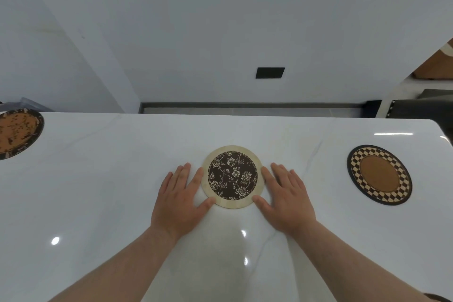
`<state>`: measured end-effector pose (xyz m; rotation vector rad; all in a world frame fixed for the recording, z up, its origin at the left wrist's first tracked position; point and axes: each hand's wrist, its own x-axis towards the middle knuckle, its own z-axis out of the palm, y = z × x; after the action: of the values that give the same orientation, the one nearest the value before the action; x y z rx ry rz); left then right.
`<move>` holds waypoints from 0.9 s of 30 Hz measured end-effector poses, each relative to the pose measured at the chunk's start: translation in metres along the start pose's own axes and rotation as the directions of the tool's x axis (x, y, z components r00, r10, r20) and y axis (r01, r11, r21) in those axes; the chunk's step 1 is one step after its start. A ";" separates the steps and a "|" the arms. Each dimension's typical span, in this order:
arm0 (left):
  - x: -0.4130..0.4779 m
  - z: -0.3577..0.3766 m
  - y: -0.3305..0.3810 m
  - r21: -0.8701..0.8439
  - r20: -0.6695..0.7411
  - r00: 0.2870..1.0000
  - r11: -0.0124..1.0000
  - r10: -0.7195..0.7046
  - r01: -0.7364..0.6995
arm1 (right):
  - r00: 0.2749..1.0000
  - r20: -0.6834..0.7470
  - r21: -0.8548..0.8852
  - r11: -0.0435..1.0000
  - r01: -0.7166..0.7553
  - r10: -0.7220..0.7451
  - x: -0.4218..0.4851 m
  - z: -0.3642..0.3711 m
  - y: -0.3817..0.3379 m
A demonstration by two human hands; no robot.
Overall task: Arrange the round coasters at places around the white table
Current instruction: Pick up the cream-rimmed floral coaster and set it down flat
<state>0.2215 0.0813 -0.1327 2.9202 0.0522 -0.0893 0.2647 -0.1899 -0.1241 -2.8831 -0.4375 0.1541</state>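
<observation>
The shiny white tabletop [98, 191] looks slippery. The flower coaster [232, 176] lies between the left grip [180, 193] and right grip [286, 193], both flat and wide, touching its rim. A push from one side could slide it off its spot

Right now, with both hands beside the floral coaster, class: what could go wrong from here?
1. The round dark floral coaster with a pale wooden rim is only touched at its edge by the flat left hand and right hand. On the glossy white table it may slide out of place when they lift away.
2. The round brown speckled coaster lies close to the table's far edge; a nudge might push it off.
</observation>
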 end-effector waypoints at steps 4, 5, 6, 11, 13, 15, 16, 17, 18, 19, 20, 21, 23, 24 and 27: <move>0.001 0.000 0.001 0.002 0.001 1.000 1.000 -0.010 0.010 | 1.000 0.020 -0.012 1.000 -0.007 0.008 0.000 -0.001 -0.002; 0.001 0.000 0.001 0.001 0.003 1.000 1.000 -0.011 0.011 | 1.000 0.030 -0.015 1.000 -0.008 0.009 0.001 -0.002 -0.002; 0.001 -0.001 0.001 -0.004 0.011 1.000 1.000 -0.013 0.013 | 0.999 0.033 -0.016 1.000 -0.009 0.009 0.001 -0.003 -0.002; 0.004 -0.014 0.005 -0.073 0.100 0.994 0.996 -0.045 0.052 | 0.995 0.091 -0.005 0.999 -0.049 0.049 0.002 -0.011 -0.008; 0.009 -0.024 0.005 -0.081 0.180 0.983 0.995 -0.047 0.062 | 0.989 0.127 0.011 0.997 -0.076 0.074 0.007 -0.021 -0.014; 0.016 -0.038 0.003 -0.084 0.278 0.960 0.995 -0.023 0.048 | 0.976 0.201 0.040 0.995 -0.095 0.085 0.012 -0.035 -0.020; 0.018 -0.046 0.001 -0.102 0.330 0.944 0.994 -0.008 0.043 | 0.964 0.251 0.080 0.991 -0.110 0.087 0.015 -0.042 -0.022; 0.019 -0.055 -0.002 -0.136 0.378 0.926 0.989 0.001 0.054 | 0.953 0.290 0.135 0.982 -0.135 0.091 0.015 -0.051 -0.026; 0.018 -0.065 -0.005 -0.183 0.417 0.909 0.980 0.003 0.081 | 0.945 0.311 0.196 0.966 -0.168 0.102 0.013 -0.059 -0.029; 0.016 -0.073 -0.009 -0.235 0.440 0.898 0.965 0.000 0.116 | 0.942 0.314 0.245 0.949 -0.200 0.118 0.009 -0.067 -0.034; 0.011 -0.082 -0.012 -0.283 0.445 0.895 0.949 -0.002 0.143 | 0.945 0.300 0.277 0.937 -0.215 0.129 0.004 -0.075 -0.038; 0.006 -0.091 -0.014 -0.317 0.433 0.901 0.936 -0.002 0.154 | 0.948 0.285 0.296 0.928 -0.225 0.139 -0.002 -0.082 -0.043; -0.006 -0.108 -0.016 -0.360 0.388 0.922 0.919 -0.009 0.160 | 0.956 0.258 0.326 0.918 -0.225 0.142 -0.016 -0.096 -0.056; -0.013 -0.116 -0.017 -0.376 0.367 0.930 0.913 -0.013 0.161 | 0.961 0.243 0.336 0.917 -0.214 0.135 -0.022 -0.102 -0.063; -0.034 -0.137 -0.018 -0.403 0.330 0.944 0.905 0.004 0.137 | 0.968 0.214 0.347 0.916 -0.202 0.132 -0.041 -0.116 -0.084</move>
<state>0.1945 0.1278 -0.0011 2.4344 0.1053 -0.5036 0.2182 -0.1478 0.0109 -2.5398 -0.1658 0.4843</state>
